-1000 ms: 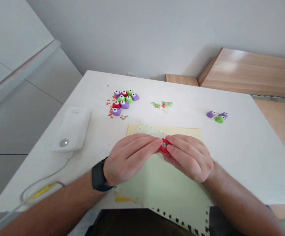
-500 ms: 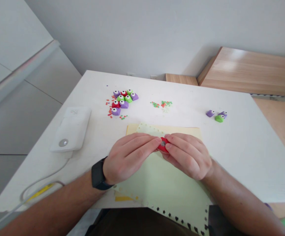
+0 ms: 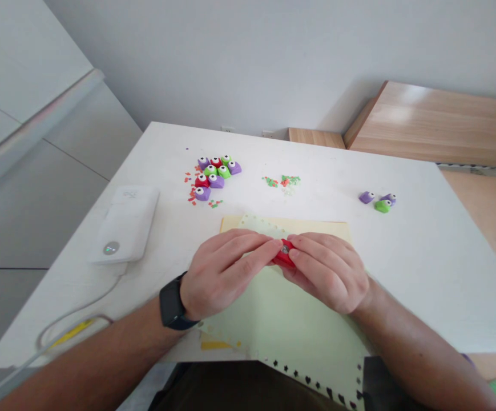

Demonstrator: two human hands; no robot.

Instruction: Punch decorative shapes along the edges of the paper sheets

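Red plastic craft punch (image 3: 285, 255), where do we log it?

Between both hands, at the top of the pale green paper sheet (image 3: 286, 325), round metal button showing. Left hand (image 3: 224, 277) on one end, right hand (image 3: 327, 274) on the other.

Fingers?

We'd mark them together on each hand, clamped on the punch from both sides. Left fingertips (image 3: 273, 246) butt against its end, right fingers (image 3: 316, 254) wrap over it.

Is the sheet in the punch's slot?

We can't tell, the hands hide that. The sheet has a row of small punched shapes along its near edge (image 3: 311, 382) and lies over a cream paper sheet (image 3: 316, 227).

Rest of the white table (image 3: 402, 274)?

Cluster of small red, green and purple craft punches (image 3: 216, 174) at the back, red paper bits (image 3: 188, 188) scattered beside it. Green and red paper cutouts (image 3: 282, 182) mid-table, three more purple and green punches (image 3: 378, 201) off to the right.

Left side?

White flat battery pack (image 3: 123, 225) with a white cable (image 3: 76, 311), and a black watch (image 3: 171, 301) on the left wrist.
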